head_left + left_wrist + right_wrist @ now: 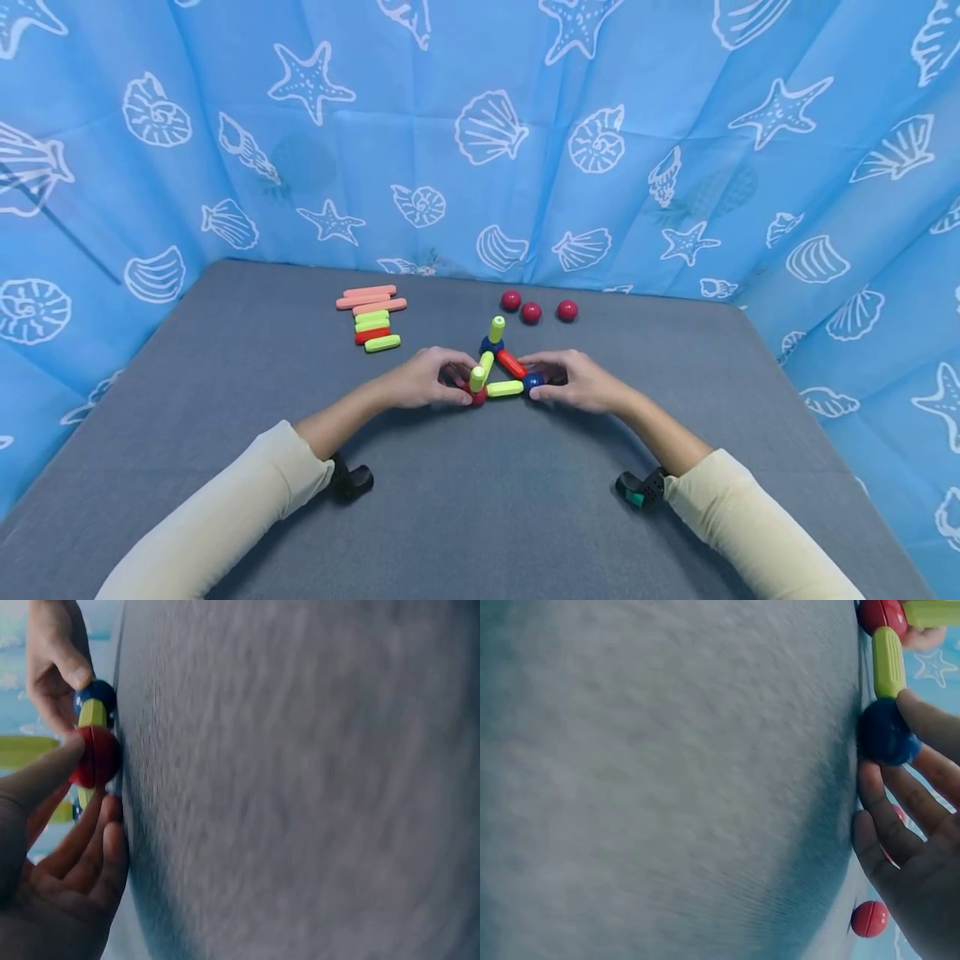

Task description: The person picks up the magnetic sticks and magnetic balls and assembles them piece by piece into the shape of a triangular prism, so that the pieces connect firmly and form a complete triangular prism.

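Note:
A small triangle of rods and balls lies on the table between both hands. My left hand (423, 379) pinches its red ball (97, 757) between thumb and fingers. At the opposite front corner, my right hand (583, 383) pinches a blue ball (885, 733). A yellow-green rod (505, 388) joins these two balls. Another yellow-green rod (487, 363) runs back from the red ball, and a red rod (512, 363) from the blue one, both meeting a second blue ball (491, 347). Upright yellow-green rods stand on the back blue ball and the red ball.
Behind the left hand lie several pink rods (367, 297), with yellow-green rods (383, 342) and a red rod (372, 335) just in front. Loose red balls (531, 313) sit toward the back edge. A blue patterned curtain (491, 192) encloses the grey table (480, 500).

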Motion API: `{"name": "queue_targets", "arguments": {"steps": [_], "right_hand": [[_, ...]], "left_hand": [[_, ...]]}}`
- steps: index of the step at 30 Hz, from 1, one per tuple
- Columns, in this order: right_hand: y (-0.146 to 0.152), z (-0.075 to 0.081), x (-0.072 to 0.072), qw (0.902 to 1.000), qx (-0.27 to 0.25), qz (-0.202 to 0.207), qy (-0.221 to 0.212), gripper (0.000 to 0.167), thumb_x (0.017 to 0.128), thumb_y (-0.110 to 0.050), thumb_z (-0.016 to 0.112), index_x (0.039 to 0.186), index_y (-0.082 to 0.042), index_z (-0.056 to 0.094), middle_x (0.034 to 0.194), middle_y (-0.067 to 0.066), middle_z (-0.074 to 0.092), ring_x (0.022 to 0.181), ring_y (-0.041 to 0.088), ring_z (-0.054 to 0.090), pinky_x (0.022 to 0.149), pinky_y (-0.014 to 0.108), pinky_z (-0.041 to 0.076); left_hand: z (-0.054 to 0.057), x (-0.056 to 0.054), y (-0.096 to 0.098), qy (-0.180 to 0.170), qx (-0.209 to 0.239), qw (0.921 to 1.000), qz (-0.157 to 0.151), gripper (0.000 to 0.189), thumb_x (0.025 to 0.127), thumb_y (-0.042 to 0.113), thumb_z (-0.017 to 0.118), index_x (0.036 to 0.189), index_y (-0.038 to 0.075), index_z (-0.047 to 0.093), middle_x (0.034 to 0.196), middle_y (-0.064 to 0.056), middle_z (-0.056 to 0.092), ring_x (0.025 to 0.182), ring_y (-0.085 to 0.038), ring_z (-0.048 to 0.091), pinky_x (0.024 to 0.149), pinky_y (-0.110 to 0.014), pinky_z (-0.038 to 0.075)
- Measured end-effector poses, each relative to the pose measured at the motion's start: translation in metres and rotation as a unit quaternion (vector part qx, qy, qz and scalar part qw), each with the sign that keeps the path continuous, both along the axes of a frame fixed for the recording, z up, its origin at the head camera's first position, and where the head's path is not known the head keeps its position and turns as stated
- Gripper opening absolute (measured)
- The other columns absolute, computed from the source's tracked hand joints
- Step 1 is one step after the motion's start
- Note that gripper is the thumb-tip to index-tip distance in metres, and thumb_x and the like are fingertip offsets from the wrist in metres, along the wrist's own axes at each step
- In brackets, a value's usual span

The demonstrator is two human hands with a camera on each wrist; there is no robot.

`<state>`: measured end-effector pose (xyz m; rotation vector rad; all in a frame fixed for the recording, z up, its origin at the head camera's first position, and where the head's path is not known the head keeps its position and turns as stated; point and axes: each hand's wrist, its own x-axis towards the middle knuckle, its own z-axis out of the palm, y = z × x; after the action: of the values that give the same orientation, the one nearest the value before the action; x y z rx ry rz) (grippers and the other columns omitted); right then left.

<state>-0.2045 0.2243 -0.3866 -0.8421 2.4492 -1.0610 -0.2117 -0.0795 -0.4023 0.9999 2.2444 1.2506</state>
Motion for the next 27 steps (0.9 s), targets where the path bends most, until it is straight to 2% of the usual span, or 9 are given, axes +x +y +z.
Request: {"name": "queue_targets", "arguments": {"steps": [3, 6, 8, 11, 12, 14, 18, 23, 27], "right_hand": [[0.002, 0.001, -0.007, 0.9999, -0.010, -0.007, 0.005, 0.049, 0.094, -0.020, 0.069, 0.137, 0.000, 0.057, 0.125, 0.017, 0.065, 0.113, 0.029, 0.063, 0.094, 0.046, 0.051], [0.006, 0.002, -0.019, 0.9963, -0.032, -0.063, 0.049, 0.044, 0.095, -0.019, 0.069, 0.133, 0.001, 0.059, 0.116, 0.017, 0.069, 0.104, 0.028, 0.067, 0.088, 0.044, 0.054], [0.010, 0.001, -0.028, 0.9858, -0.047, -0.127, 0.099, 0.043, 0.093, -0.016, 0.070, 0.131, 0.003, 0.060, 0.111, 0.020, 0.069, 0.099, 0.031, 0.067, 0.085, 0.046, 0.054], [0.017, -0.003, -0.043, 0.9611, -0.045, -0.227, 0.150, 0.051, 0.091, -0.014, 0.073, 0.135, 0.003, 0.054, 0.117, 0.024, 0.065, 0.105, 0.038, 0.063, 0.089, 0.053, 0.050], [0.020, -0.004, -0.047, 0.9546, -0.042, -0.252, 0.153, 0.055, 0.092, -0.013, 0.073, 0.139, 0.002, 0.050, 0.123, 0.026, 0.061, 0.110, 0.040, 0.060, 0.093, 0.055, 0.048], [0.024, -0.008, -0.055, 0.9477, -0.028, -0.287, 0.137, 0.065, 0.093, -0.015, 0.071, 0.147, 0.000, 0.040, 0.135, 0.030, 0.052, 0.123, 0.045, 0.052, 0.101, 0.059, 0.041], [0.030, -0.016, -0.066, 0.9451, -0.027, -0.315, 0.082, 0.073, 0.096, -0.016, 0.068, 0.154, 0.000, 0.027, 0.147, 0.032, 0.041, 0.137, 0.044, 0.038, 0.111, 0.058, 0.030], [0.029, -0.021, -0.074, 0.9353, -0.055, -0.344, 0.064, 0.065, 0.095, -0.012, 0.067, 0.150, 0.001, 0.035, 0.141, 0.031, 0.049, 0.138, 0.041, 0.040, 0.113, 0.054, 0.030], [0.024, -0.024, -0.076, 0.9327, -0.035, -0.351, 0.075, 0.055, 0.096, -0.014, 0.067, 0.144, 0.000, 0.045, 0.136, 0.029, 0.054, 0.133, 0.040, 0.046, 0.110, 0.054, 0.034]], "left_hand": [[0.001, -0.003, -0.002, -0.012, -0.006, 0.9998, -0.016, 0.038, 0.090, 0.011, 0.074, 0.127, 0.006, 0.064, 0.117, -0.006, 0.068, 0.105, -0.017, 0.063, 0.095, -0.034, 0.051], [0.000, -0.004, -0.003, -0.011, -0.013, 0.9995, -0.026, 0.039, 0.091, 0.012, 0.073, 0.129, 0.005, 0.064, 0.117, -0.006, 0.068, 0.103, -0.017, 0.062, 0.095, -0.034, 0.051], [0.000, -0.005, -0.002, -0.012, -0.018, 0.9993, -0.030, 0.039, 0.091, 0.012, 0.073, 0.129, 0.006, 0.064, 0.116, -0.004, 0.068, 0.102, -0.016, 0.062, 0.095, -0.033, 0.050], [0.000, -0.006, -0.002, -0.011, -0.018, 0.9993, -0.031, 0.039, 0.091, 0.012, 0.072, 0.129, 0.007, 0.064, 0.116, -0.004, 0.068, 0.102, -0.015, 0.061, 0.094, -0.032, 0.050], [-0.001, -0.006, -0.001, -0.011, -0.018, 0.9993, -0.030, 0.039, 0.091, 0.012, 0.073, 0.129, 0.007, 0.065, 0.115, -0.003, 0.068, 0.102, -0.015, 0.061, 0.094, -0.031, 0.050], [-0.001, -0.006, -0.001, -0.012, -0.018, 0.9994, -0.028, 0.039, 0.091, 0.013, 0.073, 0.128, 0.007, 0.065, 0.115, -0.004, 0.068, 0.102, -0.016, 0.061, 0.093, -0.031, 0.050], [-0.002, -0.006, 0.000, -0.017, -0.020, 0.9993, -0.028, 0.038, 0.091, 0.014, 0.073, 0.128, 0.007, 0.065, 0.114, -0.003, 0.067, 0.101, -0.016, 0.061, 0.092, -0.030, 0.051], [-0.002, -0.008, 0.001, -0.016, -0.019, 0.9994, -0.025, 0.037, 0.091, 0.015, 0.074, 0.127, 0.008, 0.067, 0.110, -0.003, 0.067, 0.097, -0.016, 0.060, 0.088, -0.029, 0.051], [-0.002, -0.009, -0.002, -0.023, -0.016, 0.9994, -0.022, 0.038, 0.090, 0.014, 0.074, 0.127, 0.006, 0.067, 0.110, -0.004, 0.067, 0.096, -0.017, 0.059, 0.087, -0.029, 0.051]]}}
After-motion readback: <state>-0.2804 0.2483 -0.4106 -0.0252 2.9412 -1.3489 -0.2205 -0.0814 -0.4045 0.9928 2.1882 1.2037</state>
